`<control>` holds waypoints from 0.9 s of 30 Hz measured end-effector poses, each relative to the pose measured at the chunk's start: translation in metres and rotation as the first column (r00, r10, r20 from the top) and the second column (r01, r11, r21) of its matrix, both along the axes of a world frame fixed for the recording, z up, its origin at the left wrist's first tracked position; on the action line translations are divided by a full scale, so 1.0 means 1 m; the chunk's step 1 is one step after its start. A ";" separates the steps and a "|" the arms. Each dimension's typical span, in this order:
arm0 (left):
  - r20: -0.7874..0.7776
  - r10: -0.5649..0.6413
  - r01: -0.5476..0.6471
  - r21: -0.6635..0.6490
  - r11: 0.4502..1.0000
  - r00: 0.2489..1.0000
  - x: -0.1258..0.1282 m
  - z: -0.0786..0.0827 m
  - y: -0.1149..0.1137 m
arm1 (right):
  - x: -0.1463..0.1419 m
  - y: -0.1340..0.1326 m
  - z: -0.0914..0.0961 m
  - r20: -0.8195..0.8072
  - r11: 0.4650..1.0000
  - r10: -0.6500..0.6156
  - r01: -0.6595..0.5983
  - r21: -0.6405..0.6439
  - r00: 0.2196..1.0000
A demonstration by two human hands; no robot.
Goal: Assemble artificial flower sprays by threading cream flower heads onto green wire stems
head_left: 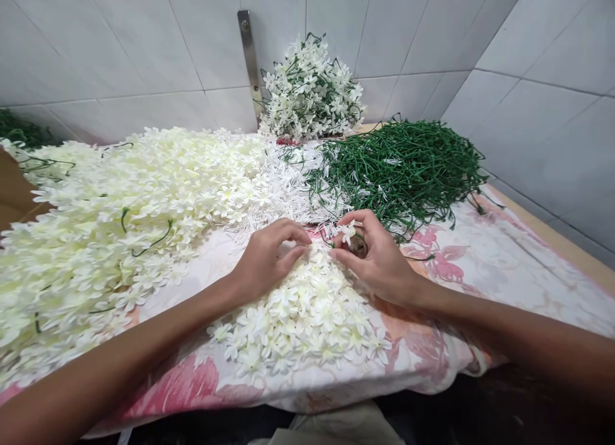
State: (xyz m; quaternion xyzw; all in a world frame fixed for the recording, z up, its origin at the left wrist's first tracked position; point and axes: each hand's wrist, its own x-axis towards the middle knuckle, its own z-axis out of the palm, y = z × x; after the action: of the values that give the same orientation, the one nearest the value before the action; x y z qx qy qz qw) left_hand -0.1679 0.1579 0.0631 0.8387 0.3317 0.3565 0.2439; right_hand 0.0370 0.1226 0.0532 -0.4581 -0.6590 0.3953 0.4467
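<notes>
My right hand point(379, 259) is closed around a thin green plastic stem with a white artificial flower point(348, 232) on it, above a small heap of loose white petals point(307, 317). My left hand point(271, 256) is beside it, its thumb and index finger pinched at the top of that heap. Whatever lies between those fingertips is too small to make out. Just behind both hands is a pile of thin white stamen pieces point(298, 192). Behind my right hand lies a large mound of green plastic stems point(408, 169).
A wide spread of white flower heads point(158, 182) covers the left side, with a few green stems among them. At the back, a bunch of assembled flowers point(314, 93) leans near a metal strip point(248, 54) on the tiled wall. A floral cloth point(509, 266) covers the table.
</notes>
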 end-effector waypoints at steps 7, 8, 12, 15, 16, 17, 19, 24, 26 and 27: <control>0.060 0.023 -0.022 -0.011 1.000 0.998 -0.001 -0.004 0.000 | -0.001 -0.001 0.000 -0.077 0.996 -0.036 0.042 0.074 0.996; 0.058 0.015 -0.016 0.013 1.000 0.998 -0.001 -0.004 0.000 | -0.001 -0.001 0.000 -0.087 0.997 -0.037 0.043 0.070 0.996; 0.049 -0.030 0.025 0.102 0.994 0.998 -0.002 -0.005 0.003 | 0.000 0.001 -0.001 -0.042 0.995 -0.088 0.090 0.053 0.995; 0.014 -0.025 0.024 0.106 0.994 1.000 -0.002 -0.007 0.003 | 0.002 0.003 -0.001 0.043 0.988 -0.122 0.117 0.098 0.992; 0.037 -0.014 0.011 0.061 0.998 0.999 -0.002 -0.007 0.003 | 0.002 0.003 -0.001 0.070 0.987 -0.121 0.113 0.117 0.990; 0.078 0.005 -0.005 0.000 1.000 0.997 -0.002 -0.008 0.003 | 0.003 0.003 -0.001 0.095 0.986 -0.115 0.102 0.130 0.989; 0.167 0.046 -0.026 -0.119 0.993 0.985 -0.002 -0.009 0.002 | 0.003 0.004 -0.001 0.139 0.989 -0.095 0.077 0.130 0.986; 0.188 0.023 0.004 -0.140 0.990 0.982 -0.003 -0.007 0.004 | 0.003 0.004 0.001 0.180 0.995 -0.051 0.035 0.090 0.982; 0.173 -0.023 0.037 -0.079 0.996 0.985 -0.003 -0.005 0.005 | 0.003 0.004 0.003 0.194 0.994 -0.051 0.032 0.100 0.980; 0.163 -0.046 0.054 -0.044 0.998 0.986 -0.003 -0.004 0.005 | 0.003 0.003 0.003 0.210 0.994 -0.050 0.029 0.102 0.976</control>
State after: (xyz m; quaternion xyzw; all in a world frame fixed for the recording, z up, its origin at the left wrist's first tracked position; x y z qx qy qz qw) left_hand -0.1708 0.1628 0.0587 0.8090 0.2979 0.4091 0.2991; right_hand 0.0395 0.1261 0.0566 -0.4883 -0.7123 0.3023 0.4035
